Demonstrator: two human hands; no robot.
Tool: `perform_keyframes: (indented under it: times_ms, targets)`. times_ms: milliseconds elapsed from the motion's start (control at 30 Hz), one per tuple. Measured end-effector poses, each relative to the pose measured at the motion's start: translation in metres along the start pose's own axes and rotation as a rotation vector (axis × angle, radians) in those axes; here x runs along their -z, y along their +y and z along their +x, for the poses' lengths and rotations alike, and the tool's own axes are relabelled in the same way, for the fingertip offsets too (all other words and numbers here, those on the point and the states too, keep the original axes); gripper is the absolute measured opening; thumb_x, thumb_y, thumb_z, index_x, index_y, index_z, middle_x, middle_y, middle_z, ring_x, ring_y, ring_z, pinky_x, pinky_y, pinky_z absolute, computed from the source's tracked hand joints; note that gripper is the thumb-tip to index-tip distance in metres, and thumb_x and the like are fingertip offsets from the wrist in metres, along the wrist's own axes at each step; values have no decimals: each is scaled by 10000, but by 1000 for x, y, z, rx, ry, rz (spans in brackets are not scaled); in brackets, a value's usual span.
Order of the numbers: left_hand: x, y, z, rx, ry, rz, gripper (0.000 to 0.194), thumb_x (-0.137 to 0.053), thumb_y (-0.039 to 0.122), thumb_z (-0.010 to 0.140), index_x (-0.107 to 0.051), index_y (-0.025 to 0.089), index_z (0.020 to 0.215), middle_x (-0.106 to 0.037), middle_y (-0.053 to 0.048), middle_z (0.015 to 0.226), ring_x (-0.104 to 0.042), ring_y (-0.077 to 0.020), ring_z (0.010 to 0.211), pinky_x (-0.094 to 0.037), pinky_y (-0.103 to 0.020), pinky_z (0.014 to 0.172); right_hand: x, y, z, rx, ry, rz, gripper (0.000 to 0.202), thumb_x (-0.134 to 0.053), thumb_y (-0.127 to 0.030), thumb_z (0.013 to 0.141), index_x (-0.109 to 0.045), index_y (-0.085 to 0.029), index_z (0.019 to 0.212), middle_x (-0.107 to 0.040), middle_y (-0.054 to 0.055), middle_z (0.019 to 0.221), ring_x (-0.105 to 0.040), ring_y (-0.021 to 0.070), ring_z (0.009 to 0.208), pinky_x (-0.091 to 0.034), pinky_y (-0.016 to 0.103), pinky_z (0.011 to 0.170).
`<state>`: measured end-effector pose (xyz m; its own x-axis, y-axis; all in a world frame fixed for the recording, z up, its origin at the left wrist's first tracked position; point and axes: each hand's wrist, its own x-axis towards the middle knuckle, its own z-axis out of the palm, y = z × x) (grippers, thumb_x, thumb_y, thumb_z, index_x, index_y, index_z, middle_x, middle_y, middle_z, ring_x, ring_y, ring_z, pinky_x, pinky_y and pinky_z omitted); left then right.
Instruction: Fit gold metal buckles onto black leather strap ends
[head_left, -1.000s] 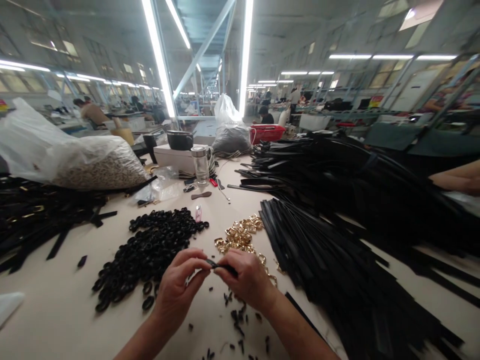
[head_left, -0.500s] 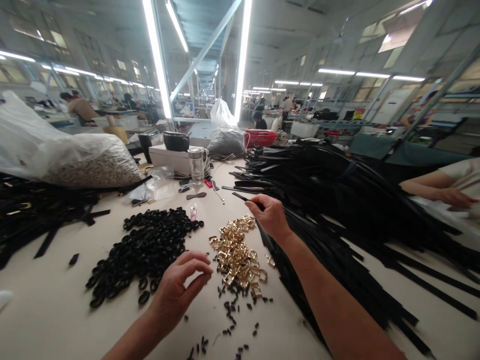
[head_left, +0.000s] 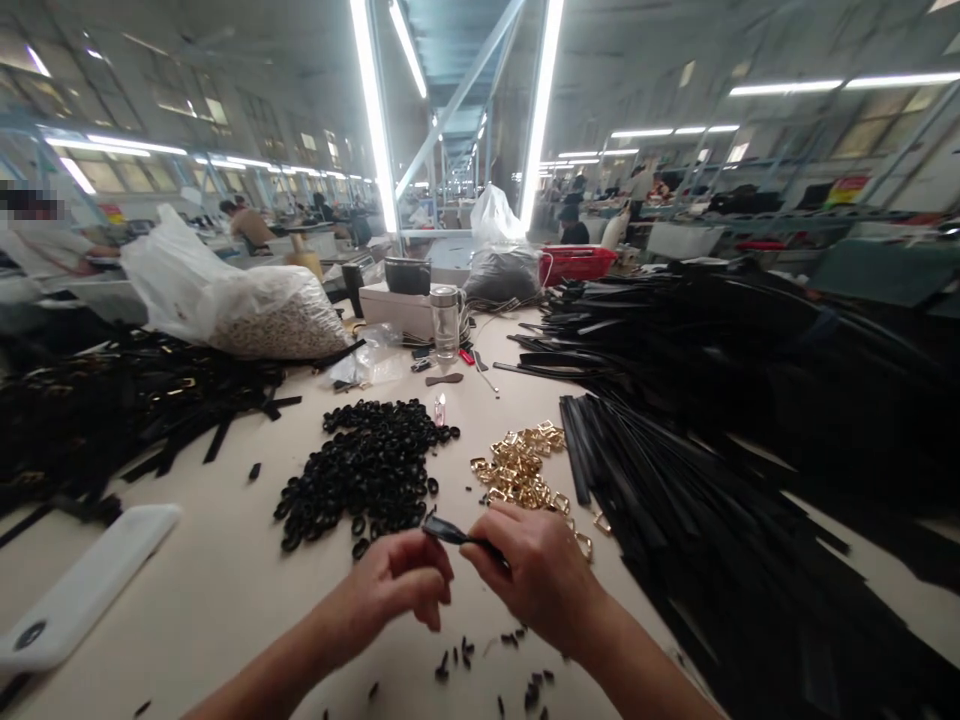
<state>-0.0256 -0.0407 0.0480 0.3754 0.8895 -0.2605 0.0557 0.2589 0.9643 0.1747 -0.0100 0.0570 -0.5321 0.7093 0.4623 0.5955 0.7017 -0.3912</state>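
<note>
My right hand [head_left: 536, 560] is closed on a black strap [head_left: 448, 531], its short flat end pointing left out of the fingers; the rest is hidden by the hand and arm. My left hand [head_left: 401, 585] is just left of the strap, fingers loosely curled and apart, with the index finger close under the strap's tip; whether they touch I cannot tell. Beyond my right hand lies a pile of gold buckles [head_left: 521, 465]. A heap of small black loops [head_left: 367, 465] lies beyond my left hand. Many black straps [head_left: 660, 500] are bundled on the right.
Small black bits [head_left: 457, 655] are scattered at the front. A white phone-like object [head_left: 90, 585] lies at left. Further back are a glass bottle [head_left: 445, 330], snips [head_left: 440, 408], a filled plastic bag [head_left: 277, 315] and a red basket [head_left: 577, 263]. Finished-looking buckled straps [head_left: 165, 400] pile at far left.
My right hand has come from the strap bundle toward me and left, bringing a black strap up to my left hand. The view has turned left, and the white object is now more fully visible.
</note>
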Motion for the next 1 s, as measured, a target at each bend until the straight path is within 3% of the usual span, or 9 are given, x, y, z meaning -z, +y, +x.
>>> perform_keyframes:
  times_ms: [100,167,333,533,700,767,833,1000]
  targets:
    - [15,-2,4,0,151,-158,340,-641,479,771,-626,141,729,-633,-17,660,-561,-110,505,-452,-237,543,-6,2,-3,5,-35,0,212,-513,-282,908,-556,-191,722,-562,-11,668,-503,116,572,-264,265,538]
    - [18,-3,7,29,199,-157,355,-659,484,769,-626,135,709,-629,-15,645,-553,-98,498,-446,-220,534,-9,3,-4,4,-49,-8,209,-513,-280,909,-560,-191,726,-567,-8,672,-507,119,572,-264,265,539]
    - [18,-13,17,96,142,-214,312,-712,420,743,-627,127,680,-659,-34,636,-555,-89,479,-430,-201,507,-13,3,-6,-30,-81,-20,190,-518,-283,907,-581,-194,751,-579,-4,685,-523,126,573,-273,263,539]
    - [14,-21,26,83,181,-359,267,-721,369,736,-620,126,685,-662,-32,632,-531,-72,444,-397,-185,465,-18,0,-3,-100,-16,-29,136,-545,-315,905,-609,-220,978,-628,12,795,-576,159,650,-316,263,579]
    - [7,-19,29,33,139,-326,254,-695,364,761,-623,133,686,-655,-28,646,-532,-83,475,-421,-207,510,-20,3,2,-75,10,-40,116,-543,-290,904,-619,-215,859,-610,9,731,-565,151,613,-306,265,562]
    - [8,-18,31,17,135,-203,274,-651,394,795,-635,137,702,-655,-30,663,-542,-99,503,-435,-229,542,-23,8,1,-75,17,-43,123,-541,-283,905,-615,-216,833,-603,3,714,-559,147,599,-304,267,562]
    - [13,-17,34,-53,152,62,295,-592,408,839,-652,147,714,-645,-32,667,-559,-128,555,-441,-254,575,-26,15,-2,-75,24,-69,147,-518,-279,919,-611,-214,825,-599,4,711,-559,148,599,-299,273,564]
    - [37,-11,53,-428,278,941,138,-593,261,844,-695,198,913,-669,-79,949,-583,-223,898,-427,-342,834,-29,31,-9,-87,51,-134,193,-476,-263,938,-605,-202,807,-596,11,706,-566,157,602,-295,285,570]
